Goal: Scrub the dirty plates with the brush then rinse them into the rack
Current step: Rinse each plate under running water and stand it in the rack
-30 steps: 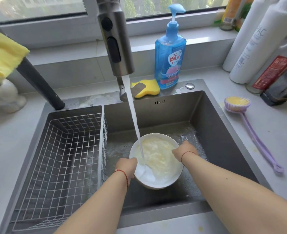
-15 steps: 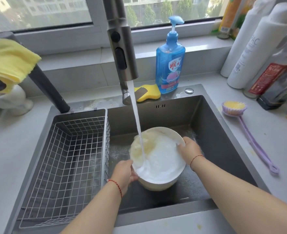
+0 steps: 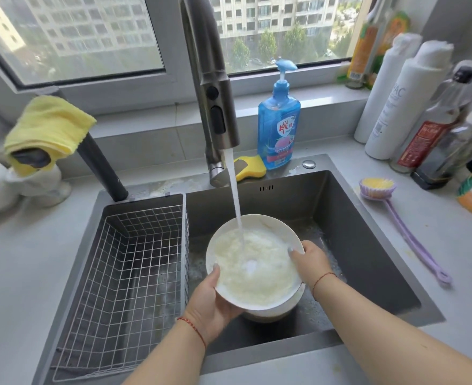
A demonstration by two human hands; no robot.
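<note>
Your left hand cups the plate from below, thumb curled over its rim; your right hand pinches the opposite rim. The plate sits under the tap's stream, over the sink.

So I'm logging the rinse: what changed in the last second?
The white round plate tilted up, then settled back under the water stream, foam still inside. Left hand and right hand kept gripping its rim. Purple long-handled brush and wire rack stayed put.

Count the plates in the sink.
2. One plate is held by both hands under the water; a second plate sits beneath it on the sink floor. More may be hidden underneath.
</note>
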